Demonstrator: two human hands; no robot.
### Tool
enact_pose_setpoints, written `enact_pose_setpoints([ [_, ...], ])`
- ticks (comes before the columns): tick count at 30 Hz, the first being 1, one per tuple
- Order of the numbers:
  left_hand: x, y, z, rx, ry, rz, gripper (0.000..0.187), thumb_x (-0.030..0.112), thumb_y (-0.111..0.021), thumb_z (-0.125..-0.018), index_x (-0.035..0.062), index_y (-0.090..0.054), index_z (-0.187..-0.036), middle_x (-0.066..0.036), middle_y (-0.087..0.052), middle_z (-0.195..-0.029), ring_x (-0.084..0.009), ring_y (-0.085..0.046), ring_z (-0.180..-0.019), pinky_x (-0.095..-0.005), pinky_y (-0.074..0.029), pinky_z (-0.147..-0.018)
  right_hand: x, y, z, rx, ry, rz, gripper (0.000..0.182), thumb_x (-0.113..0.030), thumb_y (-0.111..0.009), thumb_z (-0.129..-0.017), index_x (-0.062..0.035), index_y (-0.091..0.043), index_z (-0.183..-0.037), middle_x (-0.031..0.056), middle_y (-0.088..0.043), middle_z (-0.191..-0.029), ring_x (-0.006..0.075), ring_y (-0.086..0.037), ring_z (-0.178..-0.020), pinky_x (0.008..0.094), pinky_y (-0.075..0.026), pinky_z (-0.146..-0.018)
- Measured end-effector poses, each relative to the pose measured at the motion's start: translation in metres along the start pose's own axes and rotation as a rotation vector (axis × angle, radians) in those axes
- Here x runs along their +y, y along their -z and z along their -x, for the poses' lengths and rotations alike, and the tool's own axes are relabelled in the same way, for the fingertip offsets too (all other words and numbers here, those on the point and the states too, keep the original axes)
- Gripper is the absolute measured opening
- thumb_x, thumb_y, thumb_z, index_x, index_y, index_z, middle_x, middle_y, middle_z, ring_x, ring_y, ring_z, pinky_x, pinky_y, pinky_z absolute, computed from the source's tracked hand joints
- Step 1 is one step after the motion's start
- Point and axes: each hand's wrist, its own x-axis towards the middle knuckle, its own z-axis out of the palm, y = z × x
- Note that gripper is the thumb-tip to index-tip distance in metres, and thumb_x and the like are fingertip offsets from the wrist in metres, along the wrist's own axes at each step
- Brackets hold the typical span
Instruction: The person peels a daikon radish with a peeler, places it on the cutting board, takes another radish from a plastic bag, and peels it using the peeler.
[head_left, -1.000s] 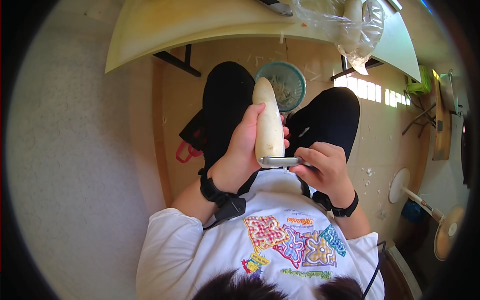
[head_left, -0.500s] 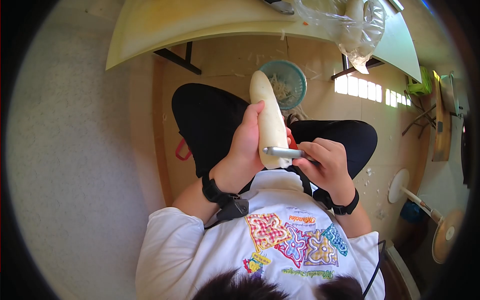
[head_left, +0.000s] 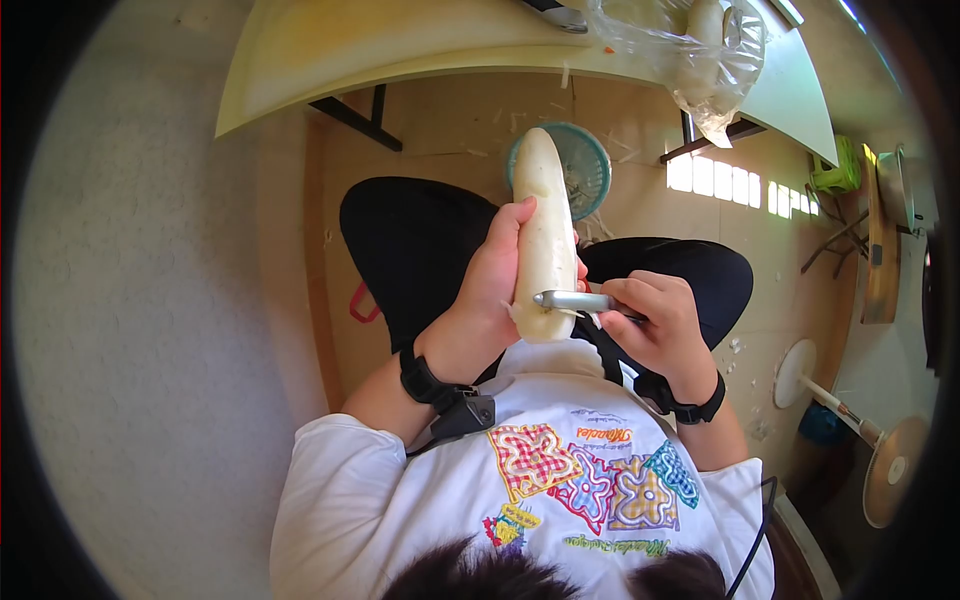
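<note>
A long white radish (head_left: 545, 235) points away from me above my lap, its near end close to my shirt. My left hand (head_left: 495, 265) is wrapped round its left side and underside, with the thumb lying on top. My right hand (head_left: 655, 315) grips the handle of a metal peeler (head_left: 575, 301). The peeler's head lies across the radish near its close end. A thin shred of peel hangs by the lower left of the radish. Beyond the far tip, a teal basket (head_left: 606, 172) on the floor holds pale peelings and is partly hidden by the radish.
A table (head_left: 440, 50) stretches across the front, with a clear plastic bag (head_left: 735, 70) of white radishes and a dark-handled tool (head_left: 560, 15) on it. Peel scraps dot the floor. A fan (head_left: 895, 470) stands at right, and a wall (head_left: 170, 300) rises at left.
The radish has turned slightly in my left hand, and its far tip has swung right and farther away. The peeler still lies across its near end, shifted slightly right.
</note>
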Motion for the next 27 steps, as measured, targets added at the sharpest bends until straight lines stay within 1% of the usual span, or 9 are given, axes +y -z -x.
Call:
enact_pose_setpoints([
  [8, 0.000, 0.002, 0.003, 0.019, -0.055, -0.052, 0.055, 0.056, -0.047, -0.093, 0.0027, -0.054, -0.105, -0.016, -0.065, -0.080, -0.0266, -0.066, -0.071, -0.0395, -0.056, -0.069, -0.005, -0.001, -0.002, 0.002, 0.005, 0.049, 0.022, -0.021, -0.081, -0.076, -0.0061, -0.068, -0.086, 0.0050, -0.057, -0.062, 0.0211, -0.055, -0.051, 0.0321, -0.040, -0.046],
  [11, 0.002, 0.001, 0.010, -0.047, -0.024, -0.029, 0.055, 0.055, -0.047, -0.094, 0.0027, -0.054, -0.106, -0.016, -0.066, -0.082, -0.0262, -0.066, -0.071, -0.0393, -0.056, -0.070, -0.007, -0.004, 0.001, 0.019, -0.013, 0.015, 0.023, -0.022, -0.081, -0.076, -0.0068, -0.068, -0.086, 0.0050, -0.056, -0.062, 0.0211, -0.054, -0.051, 0.0322, -0.040, -0.046],
  [17, -0.001, -0.004, 0.015, -0.077, -0.074, -0.059, 0.059, 0.055, -0.048, -0.094, 0.0010, -0.053, -0.118, -0.018, -0.066, -0.087, -0.0249, -0.067, -0.073, -0.0399, -0.057, -0.072, -0.008, -0.004, 0.005, 0.053, 0.001, 0.135, 0.025, -0.027, -0.081, -0.075, -0.0090, -0.068, -0.086, 0.0036, -0.055, -0.062, 0.0203, -0.054, -0.052, 0.0323, -0.040, -0.046],
  [19, -0.006, -0.021, 0.019, 0.108, -0.248, -0.073, 0.061, 0.054, -0.049, -0.095, 0.0006, -0.051, -0.124, -0.018, -0.066, -0.095, -0.0243, -0.067, -0.078, -0.0408, -0.058, -0.074, -0.008, -0.005, 0.005, 0.059, 0.019, 0.155, 0.025, -0.029, -0.081, -0.075, -0.0095, -0.068, -0.086, 0.0032, -0.054, -0.062, 0.0200, -0.054, -0.052, 0.0322, -0.040, -0.046],
  [20, -0.007, -0.015, 0.018, 0.107, -0.246, -0.074, 0.061, 0.054, -0.049, -0.095, 0.0006, -0.051, -0.124, -0.018, -0.066, -0.095, -0.0243, -0.067, -0.078, -0.0408, -0.058, -0.074, -0.008, -0.006, 0.005, 0.064, 0.039, 0.171, 0.026, -0.030, -0.081, -0.076, -0.0100, -0.068, -0.086, 0.0028, -0.054, -0.061, 0.0197, -0.054, -0.052, 0.0322, -0.040, -0.046],
  [22, -0.007, 0.006, 0.014, -0.085, -0.114, 0.006, 0.058, 0.048, -0.055, -0.093, 0.0012, -0.049, -0.127, -0.018, -0.064, -0.103, -0.0236, -0.067, -0.086, -0.0417, -0.059, -0.076, -0.009, -0.008, 0.005, 0.065, 0.052, 0.176, 0.026, -0.030, -0.081, -0.076, -0.0103, -0.068, -0.086, 0.0026, -0.053, -0.061, 0.0194, -0.053, -0.052, 0.0323, -0.040, -0.046],
  [23, -0.006, 0.013, 0.015, -0.085, -0.116, 0.004, 0.058, 0.048, -0.055, -0.093, 0.0012, -0.049, -0.127, -0.018, -0.064, -0.103, -0.0236, -0.067, -0.086, -0.0417, -0.059, -0.076, -0.009, -0.009, 0.005, 0.065, 0.066, 0.181, 0.026, -0.031, -0.081, -0.076, -0.0107, -0.067, -0.086, 0.0024, -0.053, -0.061, 0.0192, -0.053, -0.051, 0.0324, -0.039, -0.045],
  [25, -0.004, 0.019, 0.018, -0.255, -0.161, -0.128, 0.057, 0.039, -0.064, -0.089, 0.0027, -0.047, -0.129, -0.017, -0.063, -0.105, -0.0228, -0.066, -0.091, -0.0413, -0.058, -0.078, -0.010, -0.009, 0.004, 0.064, 0.070, 0.188, 0.026, -0.031, -0.081, -0.076, -0.0109, -0.067, -0.086, 0.0022, -0.052, -0.061, 0.0191, -0.053, -0.051, 0.0325, -0.039, -0.045],
  [27, -0.002, 0.016, 0.024, -0.276, -0.219, -0.188, 0.058, 0.033, -0.068, -0.085, 0.0033, -0.046, -0.129, -0.016, -0.063, -0.103, -0.0226, -0.066, -0.092, -0.0411, -0.058, -0.079, -0.012, -0.010, 0.003, 0.065, 0.073, 0.196, 0.026, -0.031, -0.081, -0.076, -0.0112, -0.067, -0.086, 0.0021, -0.052, -0.061, 0.0191, -0.053, -0.051, 0.0326, -0.039, -0.045],
])
